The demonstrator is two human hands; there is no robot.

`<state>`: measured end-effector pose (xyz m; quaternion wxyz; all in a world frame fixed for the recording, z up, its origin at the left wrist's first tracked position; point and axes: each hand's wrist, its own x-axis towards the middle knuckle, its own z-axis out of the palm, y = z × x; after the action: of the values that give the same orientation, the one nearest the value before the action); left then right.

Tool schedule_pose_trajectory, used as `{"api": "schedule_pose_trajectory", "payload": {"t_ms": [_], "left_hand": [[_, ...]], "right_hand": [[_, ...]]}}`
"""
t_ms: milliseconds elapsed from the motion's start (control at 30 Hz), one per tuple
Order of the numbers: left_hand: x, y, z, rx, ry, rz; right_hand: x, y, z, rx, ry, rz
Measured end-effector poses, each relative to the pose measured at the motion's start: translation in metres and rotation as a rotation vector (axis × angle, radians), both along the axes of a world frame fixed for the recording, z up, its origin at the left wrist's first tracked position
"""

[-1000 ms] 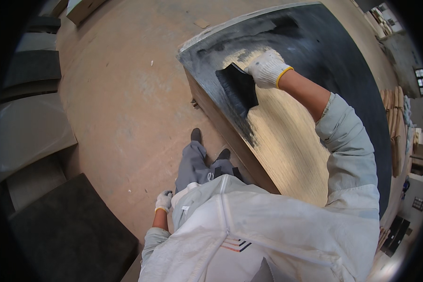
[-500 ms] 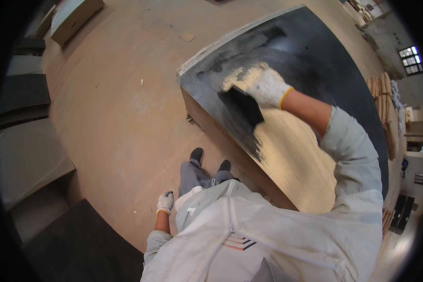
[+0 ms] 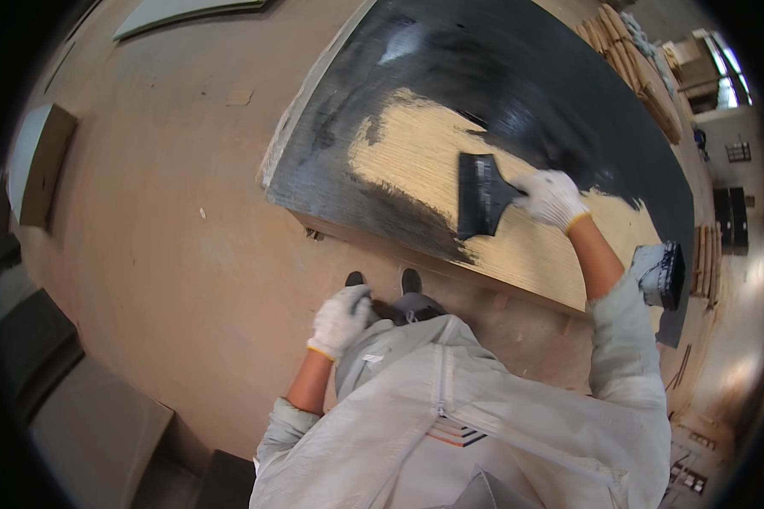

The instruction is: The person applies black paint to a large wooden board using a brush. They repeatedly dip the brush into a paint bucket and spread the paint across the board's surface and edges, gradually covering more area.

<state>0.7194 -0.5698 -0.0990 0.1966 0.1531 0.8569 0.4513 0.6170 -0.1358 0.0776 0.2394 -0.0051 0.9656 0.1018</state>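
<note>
My right hand (image 3: 552, 199), in a white knitted glove with a yellow cuff, grips the handle of a wide, flat black brush (image 3: 480, 195). Its broad head lies over bare wood-coloured surface on a large panel stack (image 3: 535, 263). Black coating (image 3: 518, 76) covers the far part and left end of that top, with a ragged edge around the pale area. My left hand (image 3: 341, 322), gloved too, hangs by my left thigh with fingers loosely curled and dark-stained tips; nothing shows in it. A black-smeared container (image 3: 660, 273) stands at the stack's right end, beside my right sleeve.
Brown floor (image 3: 170, 280) stretches to the left, with scraps on it. Panel stacks stand at the left edge, including a pale-topped one (image 3: 38, 165) and a low one (image 3: 102, 424). Long brown bundles (image 3: 632, 68) lie beyond the work stack. My shoes (image 3: 382, 280) are close to its near side.
My right hand and the brush have swung right and nearer along the top, uncovering more pale surface. My left hand has risen a little. The view has turned, bringing the container into sight.
</note>
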Motion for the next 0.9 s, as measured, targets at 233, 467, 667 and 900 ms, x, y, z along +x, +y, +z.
{"api": "schedule_pose_trajectory", "payload": {"t_ms": [233,467,667,900], "left_hand": [[-0.043,0.113,0.094,-0.035,0.251,-0.528],[-0.063,0.112,0.132,-0.340,0.048,-0.524],[-0.103,0.079,0.116,-0.787,0.159,-0.375],[-0.218,0.065,0.127,-0.877,0.364,-0.292]], "right_hand": [[0.152,-0.047,-0.105,-0.797,0.416,-0.795],[0.125,-0.174,-0.151,-1.628,0.347,-1.217],[0.092,-0.209,-0.098,-1.664,-0.088,-0.814],[0.167,-0.154,-0.114,-1.733,0.173,-1.010]]}}
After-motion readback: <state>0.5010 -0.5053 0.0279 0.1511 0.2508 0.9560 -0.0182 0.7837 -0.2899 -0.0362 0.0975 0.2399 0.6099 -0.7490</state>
